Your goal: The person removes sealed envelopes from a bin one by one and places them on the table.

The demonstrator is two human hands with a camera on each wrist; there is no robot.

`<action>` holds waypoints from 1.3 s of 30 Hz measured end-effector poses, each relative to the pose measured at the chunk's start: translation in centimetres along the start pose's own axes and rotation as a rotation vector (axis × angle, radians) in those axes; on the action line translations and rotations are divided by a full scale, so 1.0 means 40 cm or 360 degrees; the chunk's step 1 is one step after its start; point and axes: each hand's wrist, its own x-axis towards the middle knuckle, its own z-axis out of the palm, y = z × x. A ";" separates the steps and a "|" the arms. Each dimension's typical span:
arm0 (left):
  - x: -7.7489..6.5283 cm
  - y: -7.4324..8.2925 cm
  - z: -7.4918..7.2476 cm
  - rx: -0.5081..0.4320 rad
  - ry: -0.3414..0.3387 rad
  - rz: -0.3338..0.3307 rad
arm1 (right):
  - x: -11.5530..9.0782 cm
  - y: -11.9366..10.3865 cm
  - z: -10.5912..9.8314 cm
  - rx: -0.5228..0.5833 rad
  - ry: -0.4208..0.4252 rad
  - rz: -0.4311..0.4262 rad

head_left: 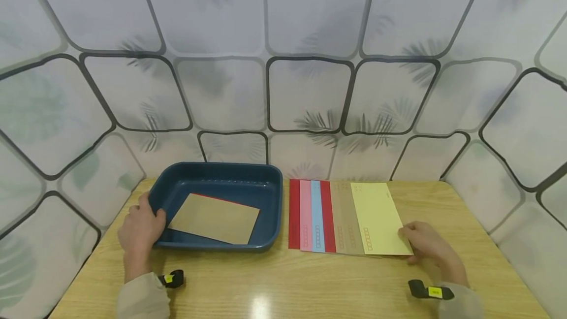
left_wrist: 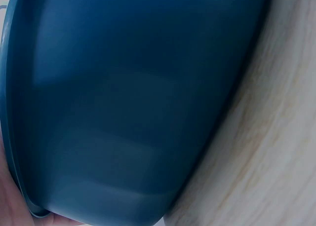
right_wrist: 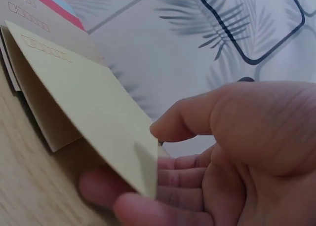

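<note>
Pinching pale-yellow rectangular paper envelope (head_left: 379, 218) with right hand (head_left: 428, 246); my left hand (head_left: 141, 225) grips dark-blue rectangular plastic tray (head_left: 221, 181), presumably for steadiness.

Tan envelopes (head_left: 346, 215) partly under yellow envelope (head_left: 380, 219)

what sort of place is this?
Probably a small indoor booth for tabletop work: pale leaf-printed walls enclose three sides of a light wood-grain table, and an overlapping row of multicoloured paper envelopes lies on it.
</note>
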 end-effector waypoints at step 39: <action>0.002 -0.004 0.001 -0.0003 -0.0006 0.0006 | -0.051 -0.064 -0.030 -0.0456 0.0019 0.0051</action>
